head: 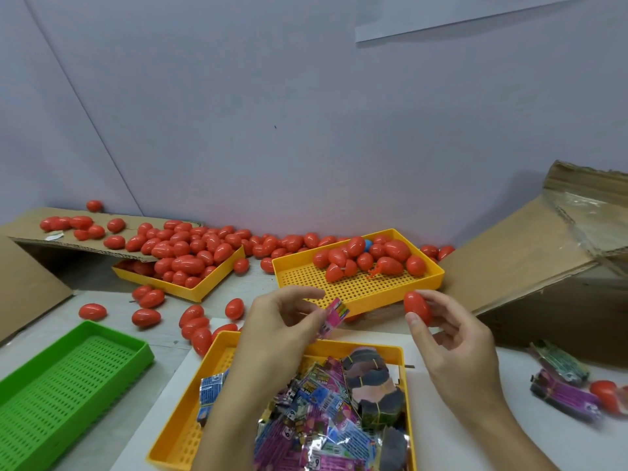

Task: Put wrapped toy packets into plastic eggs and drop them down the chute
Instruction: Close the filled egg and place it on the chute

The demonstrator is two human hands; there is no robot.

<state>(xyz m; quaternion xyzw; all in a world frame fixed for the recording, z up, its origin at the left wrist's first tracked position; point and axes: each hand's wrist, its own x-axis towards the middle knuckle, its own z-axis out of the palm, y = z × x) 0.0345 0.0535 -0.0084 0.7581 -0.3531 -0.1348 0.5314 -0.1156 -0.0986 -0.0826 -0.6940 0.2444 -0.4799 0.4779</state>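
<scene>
Head view: both hands raised over the packet tray, one with a packet, one with an egg.

The left hand pinches a pink wrapped packet in its fingers, above the near yellow tray of loose packets. The right hand grips a closed red egg between thumb and fingertips, just in front of the far yellow tray holding more eggs. A green tray sits on the bench at left.

My left hand pinches a pink toy packet above the yellow tray of packets — my right hand grips a red plastic egg just beside the far yellow tray holding more eggs — a green tray lies left.
</scene>
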